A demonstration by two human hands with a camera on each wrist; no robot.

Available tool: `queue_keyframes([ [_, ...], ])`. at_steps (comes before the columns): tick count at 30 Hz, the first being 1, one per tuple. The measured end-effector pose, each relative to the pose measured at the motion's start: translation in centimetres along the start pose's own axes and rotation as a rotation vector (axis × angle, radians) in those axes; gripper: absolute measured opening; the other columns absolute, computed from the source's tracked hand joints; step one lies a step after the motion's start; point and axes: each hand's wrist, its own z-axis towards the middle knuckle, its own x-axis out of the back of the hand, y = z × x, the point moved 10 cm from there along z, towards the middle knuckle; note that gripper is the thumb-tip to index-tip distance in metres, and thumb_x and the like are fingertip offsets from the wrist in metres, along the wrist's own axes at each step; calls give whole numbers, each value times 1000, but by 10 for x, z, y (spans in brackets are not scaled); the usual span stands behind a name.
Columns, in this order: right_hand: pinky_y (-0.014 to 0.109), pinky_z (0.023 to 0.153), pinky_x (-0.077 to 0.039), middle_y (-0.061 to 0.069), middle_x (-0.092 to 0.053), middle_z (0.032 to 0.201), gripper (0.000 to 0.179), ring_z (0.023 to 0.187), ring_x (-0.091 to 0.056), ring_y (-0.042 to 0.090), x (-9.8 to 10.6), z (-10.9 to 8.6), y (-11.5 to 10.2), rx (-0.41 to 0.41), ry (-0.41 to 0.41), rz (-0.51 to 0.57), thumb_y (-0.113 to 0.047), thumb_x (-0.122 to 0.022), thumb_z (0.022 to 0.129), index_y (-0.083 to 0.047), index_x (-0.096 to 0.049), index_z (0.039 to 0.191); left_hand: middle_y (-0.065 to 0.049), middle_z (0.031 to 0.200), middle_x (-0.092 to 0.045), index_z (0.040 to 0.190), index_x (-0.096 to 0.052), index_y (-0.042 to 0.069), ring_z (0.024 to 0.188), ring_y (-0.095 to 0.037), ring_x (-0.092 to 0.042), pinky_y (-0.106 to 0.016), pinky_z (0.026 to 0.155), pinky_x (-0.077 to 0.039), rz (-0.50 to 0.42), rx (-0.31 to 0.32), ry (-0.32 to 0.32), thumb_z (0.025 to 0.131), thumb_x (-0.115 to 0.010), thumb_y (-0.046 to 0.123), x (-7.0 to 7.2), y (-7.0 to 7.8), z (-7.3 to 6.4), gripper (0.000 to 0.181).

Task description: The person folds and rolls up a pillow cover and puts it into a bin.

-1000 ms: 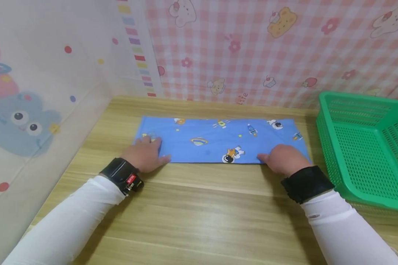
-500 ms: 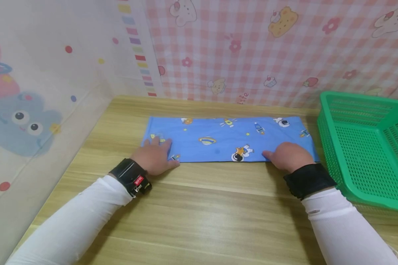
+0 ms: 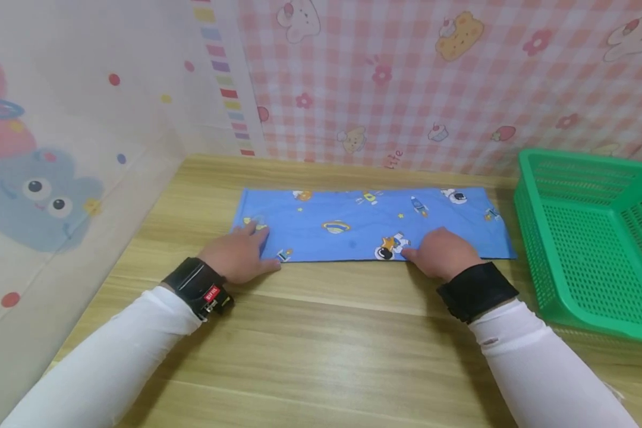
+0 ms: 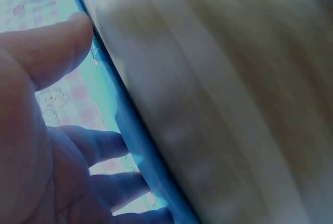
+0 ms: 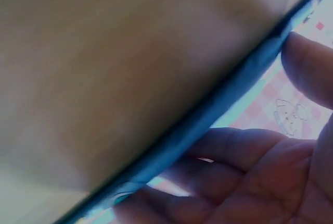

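Note:
A folded blue cloth printed with astronauts, rockets and planets lies as a long flat strip on the wooden table. At its left end my left hand rests with spread fingers on the fabric, the thumb along the near edge. My right hand touches the strip right of its middle, its thumb beside an astronaut print. Seen from the left wrist, the fingers meet the cloth's edge with the thumb held apart. From the right wrist, extended fingertips reach the cloth and the thumb touches farther along the same edge.
A green plastic basket with perforated sides stands to the right, close to the cloth's right end. A pink checked wall covering rises behind the wooden table, and a white one with cartoon prints borders the left.
The cloth has shifted slightly right with the hands on it. Since then my right hand has slid left along its near edge, uncovering the right corner, and my left hand has drawn slightly left.

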Motion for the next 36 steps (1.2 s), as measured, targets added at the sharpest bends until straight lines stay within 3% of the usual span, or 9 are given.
queue_keyframes([
  [4, 64, 117, -41, 50, -31, 154, 88, 139, -45, 60, -1, 7, -1, 14, 1, -2, -51, -50, 107, 30, -41, 139, -27, 172, -21, 164, -31, 2, 150, -59, -30, -69, 117, -38, 36, 18, 5, 99, -57, 67, 0, -6, -7, 95],
  [8, 64, 113, -45, 48, -38, 151, 89, 134, -52, 58, -1, 13, -1, 9, -10, -7, -50, -54, 105, 29, -39, 142, -28, 169, -28, 161, -35, 1, 147, -57, -38, -68, 111, -46, 50, 19, 2, 100, -54, 69, 2, -6, -14, 94],
  [13, 54, 93, -55, 31, -67, 117, 58, 97, -65, 39, 6, 18, -6, 35, -29, -5, -45, -63, 100, 12, -69, 109, -24, 140, -66, 137, -63, 2, 116, -42, -70, -58, 96, -57, 25, -21, 7, 107, -50, 55, 18, -11, -14, 62],
  [16, 47, 78, -53, 16, -66, 92, 37, 81, -59, 29, 12, 19, -21, 73, -4, -22, -36, -66, 98, -2, -69, 83, -17, 118, -76, 122, -70, 7, 100, -33, -72, -54, 92, -57, -10, -9, 25, 109, -51, 45, 31, -24, -5, 45],
  [18, 47, 78, -54, 14, -68, 91, 28, 83, -62, 29, 17, 17, -43, 123, 47, -29, -29, -66, 98, -4, -68, 84, -15, 112, -76, 120, -71, 8, 101, -33, -71, -54, 94, -55, -54, 19, 37, 109, -53, 40, 38, -36, 3, 39],
  [20, 49, 87, -58, 16, -73, 103, 22, 96, -69, 32, 21, 13, -76, 216, 110, -21, -22, -67, 98, -1, -72, 101, -16, 122, -75, 128, -70, 7, 108, -34, -70, -55, 99, -54, -100, 53, 50, 108, -55, 36, 43, -47, 13, 38],
  [24, 51, 111, -51, 18, -72, 131, 35, 126, -66, 35, 17, 1, -160, 486, 176, 0, -13, -64, 102, 0, -67, 134, -19, 128, -72, 133, -67, 4, 109, -35, -68, -55, 98, -53, -165, 109, 27, 107, -57, 30, 43, -67, 31, 38],
  [29, 42, 115, -49, 10, -72, 134, 32, 130, -65, 27, 5, -11, -246, 718, 185, -12, -7, -58, 104, -8, -71, 133, -23, 140, -66, 138, -63, 2, 129, -42, -62, -59, 112, -46, -171, 133, 44, 106, -56, 25, 46, -80, 46, 40],
  [36, 36, 109, -53, 1, -74, 128, 31, 123, -68, 19, -11, -14, -320, 846, 183, -94, -10, -54, 104, -16, -72, 129, -27, 149, -57, 148, -52, -2, 139, -45, -54, -58, 119, -41, -185, 158, 89, 104, -57, 21, 46, -90, 57, 50],
])
